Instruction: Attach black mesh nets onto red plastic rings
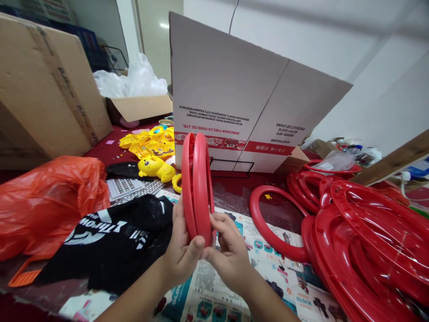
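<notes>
I hold a pair of red plastic rings upright and nearly edge-on, with a dark gap between them at the upper part. My left hand is closed round their lower left side, its thumb across the bottom front. On the lower right side, my right hand grips them with bent fingers, its thumb near the left one. Another red ring lies flat to the right, partly on the printed sheet under my hands. Beside it is a heap of shiny red ring parts.
An upright white cardboard sheet stands behind my hands. Yellow plastic pieces, a black printed mesh cloth and an orange plastic bag lie left. A large brown carton is at far left; a wooden bar slants at right.
</notes>
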### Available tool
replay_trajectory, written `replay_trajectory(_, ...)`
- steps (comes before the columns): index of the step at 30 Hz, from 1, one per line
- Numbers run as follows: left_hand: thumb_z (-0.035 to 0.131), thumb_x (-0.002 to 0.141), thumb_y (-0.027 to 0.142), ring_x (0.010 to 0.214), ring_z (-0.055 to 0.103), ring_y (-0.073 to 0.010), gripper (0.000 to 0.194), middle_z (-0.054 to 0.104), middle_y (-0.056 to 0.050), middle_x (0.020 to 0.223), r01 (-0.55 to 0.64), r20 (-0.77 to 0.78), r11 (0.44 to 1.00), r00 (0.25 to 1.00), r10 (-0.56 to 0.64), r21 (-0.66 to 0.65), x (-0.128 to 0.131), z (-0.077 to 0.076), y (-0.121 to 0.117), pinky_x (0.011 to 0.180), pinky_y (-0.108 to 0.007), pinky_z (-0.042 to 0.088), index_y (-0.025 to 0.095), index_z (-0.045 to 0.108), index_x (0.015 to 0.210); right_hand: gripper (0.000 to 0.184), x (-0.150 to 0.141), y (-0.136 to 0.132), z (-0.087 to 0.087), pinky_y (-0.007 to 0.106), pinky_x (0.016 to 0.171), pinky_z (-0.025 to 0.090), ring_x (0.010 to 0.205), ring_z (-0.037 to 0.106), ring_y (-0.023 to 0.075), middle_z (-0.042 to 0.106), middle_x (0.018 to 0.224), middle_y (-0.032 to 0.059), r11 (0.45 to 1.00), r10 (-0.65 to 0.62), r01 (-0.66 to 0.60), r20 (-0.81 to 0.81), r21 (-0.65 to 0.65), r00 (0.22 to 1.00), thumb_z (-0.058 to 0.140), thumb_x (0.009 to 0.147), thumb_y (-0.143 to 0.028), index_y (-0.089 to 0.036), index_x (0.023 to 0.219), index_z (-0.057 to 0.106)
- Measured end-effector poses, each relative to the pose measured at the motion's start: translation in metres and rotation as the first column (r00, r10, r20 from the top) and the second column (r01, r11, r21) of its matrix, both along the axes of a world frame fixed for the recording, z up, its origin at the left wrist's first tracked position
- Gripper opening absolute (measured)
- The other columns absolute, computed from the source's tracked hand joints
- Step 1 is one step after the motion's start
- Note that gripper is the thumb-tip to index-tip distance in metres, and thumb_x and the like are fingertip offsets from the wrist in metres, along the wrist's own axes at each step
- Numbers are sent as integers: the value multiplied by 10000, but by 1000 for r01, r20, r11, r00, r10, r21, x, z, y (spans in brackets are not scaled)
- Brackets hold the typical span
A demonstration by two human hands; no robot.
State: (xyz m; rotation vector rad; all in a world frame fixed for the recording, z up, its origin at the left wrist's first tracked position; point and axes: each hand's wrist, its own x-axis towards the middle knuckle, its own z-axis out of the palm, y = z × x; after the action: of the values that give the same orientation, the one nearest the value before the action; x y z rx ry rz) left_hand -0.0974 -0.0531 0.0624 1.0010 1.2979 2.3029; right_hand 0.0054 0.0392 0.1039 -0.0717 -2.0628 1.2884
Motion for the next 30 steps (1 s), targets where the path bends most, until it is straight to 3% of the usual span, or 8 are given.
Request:
replay_trajectory(7,598,896,426,1292,464,-297,746,361,-133,1487,-18,-136,1000,991,18,-4,-3,-2,-1,1102,-417,392,263,228,1523,460,0,3,7,390,978,480,1074,580,230,580,1154,79,999,44,-44,2,19,999,745,834,-428,-361,1270,612)
replay_trajectory(13,631,834,586,1296,457,-339,881,380,-161,1465,-57,-145,998,988,59,19,-6,-7,4,1116,-491,366,225,224,1528,412,1,4,6,413,998,467,1117,570,246,565,1182,102,998,59,-61,35,32,998,708,863,-449,-316,1243,620)
replay_trajectory(22,565,882,575,1334,404,-307,820,328,-108,1479,-39,-211,999,977,41,11,-5,-10,2,1168,-485,287,344,139,1543,414,1,5,5,418,1004,463,1122,565,246,563,1182,100,997,45,-49,62,59,997,709,858,-461,-315,1233,613)
replay_trajectory(27,509,897,603,1239,477,-256,839,333,-106,1426,-4,-251,1000,968,5,7,-5,-7,3,1077,-400,410,357,39,1546,425,3,6,9,417,988,483,1113,576,251,575,1169,118,995,56,-63,85,76,995,686,865,-497,-271,1219,624)
replay_trajectory(30,484,914,592,1201,516,-251,794,387,-120,1384,19,-246,1000,969,-19,1,-4,-3,3,1019,-382,463,331,76,1543,419,3,6,10,405,976,494,1109,582,248,574,1165,117,994,50,-60,99,93,994,702,858,-479,-262,1208,623)
